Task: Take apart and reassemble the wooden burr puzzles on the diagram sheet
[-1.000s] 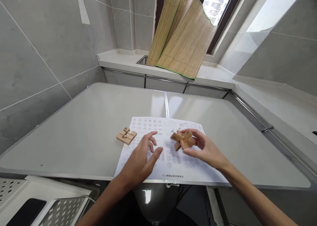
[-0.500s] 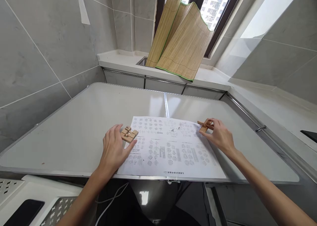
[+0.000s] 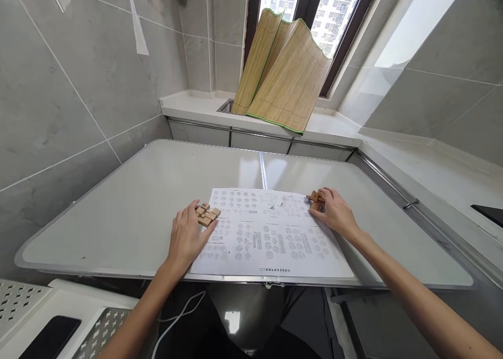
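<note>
My left hand point(image 3: 187, 232) curls around the side of a light wooden interlocking puzzle point(image 3: 208, 216) made of several notched blocks; one block bears a dark mark like a number. It is over the left edge of a printed sheet point(image 3: 275, 264) of line diagrams. At the sheet's upper right, my right hand point(image 3: 336, 212) pinches a darker, reddish-brown wooden puzzle point(image 3: 315, 200), with crossing bars sticking out past the fingertips. My fingers hide part of each puzzle. Whether either puzzle rests on the surface, I cannot tell.
The sheet lies on a white folding table point(image 3: 129, 217) with a centre seam. A bamboo mat point(image 3: 288, 81) leans by the window on the ledge behind. At lower left, a phone point(image 3: 51, 338) lies on a white surface beside a white cable point(image 3: 176, 317).
My right hand has shifted slightly left, and the darker puzzle in it has turned to a different angle. My left hand keeps its hold. The camera view has tilted up a little.
</note>
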The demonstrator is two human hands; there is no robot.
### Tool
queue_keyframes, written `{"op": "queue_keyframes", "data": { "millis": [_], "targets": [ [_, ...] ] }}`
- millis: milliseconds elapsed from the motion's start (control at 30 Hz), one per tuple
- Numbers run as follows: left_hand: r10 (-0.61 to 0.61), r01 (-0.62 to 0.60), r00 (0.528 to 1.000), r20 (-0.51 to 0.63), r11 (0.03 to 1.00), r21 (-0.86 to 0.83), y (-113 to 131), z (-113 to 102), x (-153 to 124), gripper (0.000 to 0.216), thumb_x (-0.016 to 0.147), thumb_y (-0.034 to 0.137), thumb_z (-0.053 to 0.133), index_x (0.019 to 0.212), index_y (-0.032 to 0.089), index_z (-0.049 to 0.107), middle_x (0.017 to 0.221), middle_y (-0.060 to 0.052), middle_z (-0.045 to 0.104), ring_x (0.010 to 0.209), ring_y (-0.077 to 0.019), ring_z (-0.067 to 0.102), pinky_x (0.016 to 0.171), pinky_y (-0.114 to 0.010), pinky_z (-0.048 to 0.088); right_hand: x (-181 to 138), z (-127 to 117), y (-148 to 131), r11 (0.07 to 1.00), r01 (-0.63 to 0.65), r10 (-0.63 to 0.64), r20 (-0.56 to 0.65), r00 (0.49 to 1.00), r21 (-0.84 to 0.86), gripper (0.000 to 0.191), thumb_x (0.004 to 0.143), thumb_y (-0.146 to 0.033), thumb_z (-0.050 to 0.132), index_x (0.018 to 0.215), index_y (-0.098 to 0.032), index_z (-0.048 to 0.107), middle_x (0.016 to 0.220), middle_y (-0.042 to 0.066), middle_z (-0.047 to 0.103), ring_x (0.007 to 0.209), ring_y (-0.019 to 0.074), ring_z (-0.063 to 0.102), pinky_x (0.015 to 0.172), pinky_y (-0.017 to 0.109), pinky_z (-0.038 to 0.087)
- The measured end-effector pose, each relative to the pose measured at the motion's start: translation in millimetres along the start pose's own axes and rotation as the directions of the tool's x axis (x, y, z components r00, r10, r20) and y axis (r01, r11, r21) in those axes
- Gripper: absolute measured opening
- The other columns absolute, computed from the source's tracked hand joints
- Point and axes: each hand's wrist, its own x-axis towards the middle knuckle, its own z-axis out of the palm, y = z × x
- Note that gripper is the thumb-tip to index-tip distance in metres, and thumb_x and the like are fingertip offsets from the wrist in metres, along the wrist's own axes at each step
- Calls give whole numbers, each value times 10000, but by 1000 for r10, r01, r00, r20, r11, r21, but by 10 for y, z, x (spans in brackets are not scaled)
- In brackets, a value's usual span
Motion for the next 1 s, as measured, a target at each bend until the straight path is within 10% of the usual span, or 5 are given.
{"op": "queue_keyframes", "data": {
  "millis": [533, 1000],
  "targets": [
    [7, -7, 1000, 5, 1000, 21, 82, 32, 162, 702, 938, 552, 590, 1474, 119, 457, 1287, -172, 689, 1207, -369, 618, 942, -463, 546, -1210, -521, -143, 918, 239, -212, -116, 970, 316, 552, 1000, -301, 542, 1520, -274, 360, 1533, 152, 457, 1393, 329, 521, 1113, 518, 520],
    [-4, 5, 1000, -23, 999, 50, 281, 100, 226, 741, 942, 567, 559, 1470, 58, 454, 1331, -239, 643, 1281, -415, 548, 1000, -543, 524, -1348, -210, -243, 832, 111, -95, -58, 994, 543, 443, 994, -307, 523, 1431, -296, 453, 1516, 129, 484, 1387, 329, 546, 1100, 537, 536]
  ]
}}
